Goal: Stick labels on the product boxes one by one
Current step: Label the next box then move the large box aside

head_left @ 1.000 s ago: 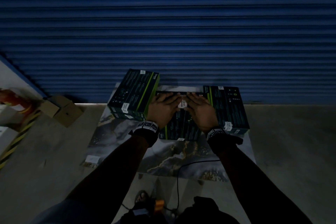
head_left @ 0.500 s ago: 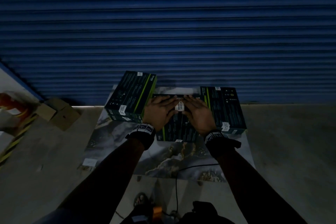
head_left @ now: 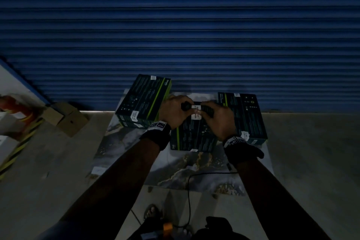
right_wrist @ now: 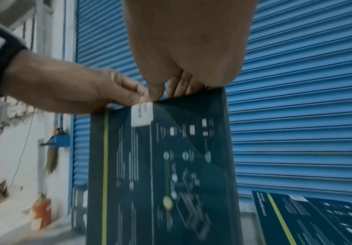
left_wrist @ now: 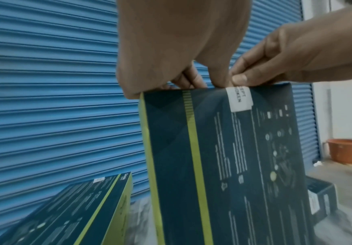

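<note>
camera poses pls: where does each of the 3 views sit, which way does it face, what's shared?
Head: worn on the head, looks forward and down at the middle box before the blue shutter; both forearms, left hand, right hand.
Left wrist: looks along the left hand at the label.
Right wrist: looks along the right hand; the other hand reaches in.
Shared: label, box, shutter.

Your left hand (head_left: 176, 112) and right hand (head_left: 219, 121) cover the middle box's (head_left: 194, 136) far edge; the label (left_wrist: 239, 99) print reads only partly, its top wrapped over.
</note>
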The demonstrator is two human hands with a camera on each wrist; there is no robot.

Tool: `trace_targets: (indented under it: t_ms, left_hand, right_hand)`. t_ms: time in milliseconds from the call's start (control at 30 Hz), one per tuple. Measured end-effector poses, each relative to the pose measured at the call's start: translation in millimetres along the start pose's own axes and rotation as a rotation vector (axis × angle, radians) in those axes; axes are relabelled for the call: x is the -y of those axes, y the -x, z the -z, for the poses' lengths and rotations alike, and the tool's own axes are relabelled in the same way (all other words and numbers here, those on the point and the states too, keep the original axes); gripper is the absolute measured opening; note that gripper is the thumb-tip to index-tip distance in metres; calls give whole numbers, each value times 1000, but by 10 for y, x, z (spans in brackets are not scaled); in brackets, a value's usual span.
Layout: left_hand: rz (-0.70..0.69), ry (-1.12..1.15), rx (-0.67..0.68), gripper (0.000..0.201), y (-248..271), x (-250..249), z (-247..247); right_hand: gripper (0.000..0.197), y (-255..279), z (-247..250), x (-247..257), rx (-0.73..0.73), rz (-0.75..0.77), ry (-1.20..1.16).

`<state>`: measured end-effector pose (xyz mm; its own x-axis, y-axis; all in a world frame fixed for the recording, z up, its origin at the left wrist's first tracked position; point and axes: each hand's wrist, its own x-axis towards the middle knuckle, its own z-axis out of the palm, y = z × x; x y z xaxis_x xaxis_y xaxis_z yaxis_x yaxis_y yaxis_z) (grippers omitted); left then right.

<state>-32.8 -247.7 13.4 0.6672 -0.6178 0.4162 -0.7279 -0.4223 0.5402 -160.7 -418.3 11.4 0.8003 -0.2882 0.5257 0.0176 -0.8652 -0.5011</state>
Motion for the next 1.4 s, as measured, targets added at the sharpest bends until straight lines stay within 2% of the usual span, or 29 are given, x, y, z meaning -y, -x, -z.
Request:
trace_targets:
  t_ms: [200,400,500,633,733,800,967,1133,1300,1400]
  left_hand:
    - [78,-37,30,36,-96,68,-71]
    - [131,-68,-12,22,-124,-2,-73]
    - [125,-30,4,26,-92,38,-40]
    - [84,-4,71,44,-56,70,20]
    - [88,-31,97,55,-51,62,8]
    - [112,-38,93,55,-65,53,-15]
    - [145,-123,23,41,-55,-20,-34]
    - [223,-136,-4,31,-86,-141,-20]
    - [187,-84,75,40,15,-129,63]
    - [173,-104,130,43,72,-137,87]
  right_hand:
    - [47,-145,-46,-60,-5,6,79]
    - [16,-189,-66,3,16,-95,108]
    - [19,-180,-108,-18,31,-147,55]
    - [16,-167,-54,0,72,-121,26]
    - [23,-214,-14,-23,133,-102,19]
    - [28,-246,-30,-47,154,-136,39]
    - [36,-288,-118,12,92,-192,113]
    - [43,-268,-155,65,35,-243,70]
    - [29,-256,-53,23,224,-281,19]
    - [30,-258,55,24,337,-320,-62]
